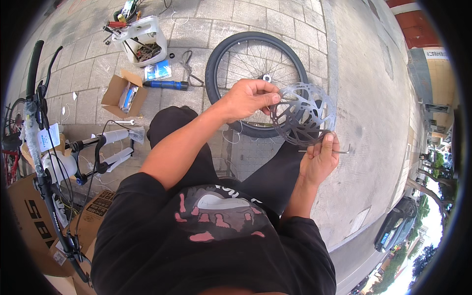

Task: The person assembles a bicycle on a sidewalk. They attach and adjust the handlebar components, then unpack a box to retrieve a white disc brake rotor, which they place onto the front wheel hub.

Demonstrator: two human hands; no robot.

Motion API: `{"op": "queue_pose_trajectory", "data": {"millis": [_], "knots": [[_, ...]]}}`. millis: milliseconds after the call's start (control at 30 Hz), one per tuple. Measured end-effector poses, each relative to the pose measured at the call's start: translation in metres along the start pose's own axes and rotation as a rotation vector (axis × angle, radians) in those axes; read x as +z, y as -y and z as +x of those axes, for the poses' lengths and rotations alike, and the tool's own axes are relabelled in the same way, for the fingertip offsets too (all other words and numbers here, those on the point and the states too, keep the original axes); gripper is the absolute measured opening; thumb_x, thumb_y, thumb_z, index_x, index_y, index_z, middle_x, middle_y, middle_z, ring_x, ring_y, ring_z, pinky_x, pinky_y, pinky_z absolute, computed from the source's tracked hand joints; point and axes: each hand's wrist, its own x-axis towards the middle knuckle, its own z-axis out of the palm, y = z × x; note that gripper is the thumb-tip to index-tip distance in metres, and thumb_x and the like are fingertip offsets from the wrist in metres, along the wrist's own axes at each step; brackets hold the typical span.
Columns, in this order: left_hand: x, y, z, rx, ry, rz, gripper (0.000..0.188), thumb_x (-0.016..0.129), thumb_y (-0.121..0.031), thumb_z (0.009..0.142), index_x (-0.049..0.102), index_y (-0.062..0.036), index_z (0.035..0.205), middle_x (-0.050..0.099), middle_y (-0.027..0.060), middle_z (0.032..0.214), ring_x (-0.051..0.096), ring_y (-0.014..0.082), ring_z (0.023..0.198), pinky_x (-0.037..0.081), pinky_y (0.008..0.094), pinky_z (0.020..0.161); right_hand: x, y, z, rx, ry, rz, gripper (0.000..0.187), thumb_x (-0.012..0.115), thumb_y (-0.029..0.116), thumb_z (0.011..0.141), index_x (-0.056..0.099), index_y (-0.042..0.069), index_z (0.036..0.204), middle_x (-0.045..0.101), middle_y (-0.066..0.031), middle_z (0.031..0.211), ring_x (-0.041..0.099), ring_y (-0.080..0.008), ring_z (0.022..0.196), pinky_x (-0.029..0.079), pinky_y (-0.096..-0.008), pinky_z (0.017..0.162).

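Grey paving-stone pavement (295, 19) is carrying everything here. A spoked bicycle wheel (255, 59) with a black tyre is lying flat on it. Left of the wheel, a blue-handled tool (166, 85) is lying beside a small blue packet (157, 71). A white tub of tools (143, 42) is standing further up. An open cardboard box (123, 94) is sitting nearer, a small spanner (125, 122) lying just below it.

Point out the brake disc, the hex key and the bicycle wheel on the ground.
brake disc (305, 114), head view, on its perforated metal band near the centre.
hex key (342, 151), head view, on the thin shaft sticking out past the right hand.
bicycle wheel (215, 64), head view, on the black tyre at its left side.
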Motion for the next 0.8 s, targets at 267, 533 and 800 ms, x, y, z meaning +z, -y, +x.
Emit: {"op": "queue_pose_trajectory", "data": {"millis": [267, 533, 800], "knots": [[0.004, 0.004, 0.003, -0.062, -0.085, 0.070, 0.030, 0.088, -0.023, 0.107, 0.081, 0.0008, 0.124, 0.081, 0.0063, 0.104, 0.074, 0.0119, 0.087, 0.065, 0.0303, 0.073, -0.008, -0.017, 0.008, 0.171, -0.051, 0.093, 0.012, 0.070, 0.016, 0.118, 0.071, 0.005, 0.117, 0.062, 0.0042, 0.087, 0.039, -0.0021, 0.059, 0.034, -0.0228, 0.050], [0.005, 0.003, 0.002, -0.053, -0.117, 0.044, 0.027, 0.085, -0.022, 0.109, 0.080, 0.0009, 0.122, 0.080, 0.0050, 0.104, 0.074, 0.0117, 0.089, 0.065, 0.0290, 0.071, -0.015, -0.028, 0.013, 0.190, -0.021, 0.109, 0.011, 0.070, 0.017, 0.118, 0.070, 0.006, 0.117, 0.063, 0.0040, 0.090, 0.041, -0.0022, 0.060, 0.034, -0.0224, 0.049], [0.000, 0.003, 0.002, -0.119, -0.127, 0.078, 0.032, 0.077, -0.031, 0.115, 0.079, 0.0014, 0.117, 0.078, 0.0045, 0.098, 0.072, 0.0107, 0.082, 0.063, 0.0289, 0.068, -0.007, -0.017, 0.011, 0.271, -0.042, 0.033, 0.015, 0.073, 0.019, 0.116, 0.072, 0.005, 0.119, 0.060, 0.0069, 0.086, 0.042, -0.0012, 0.057, 0.033, -0.0230, 0.048]]}}
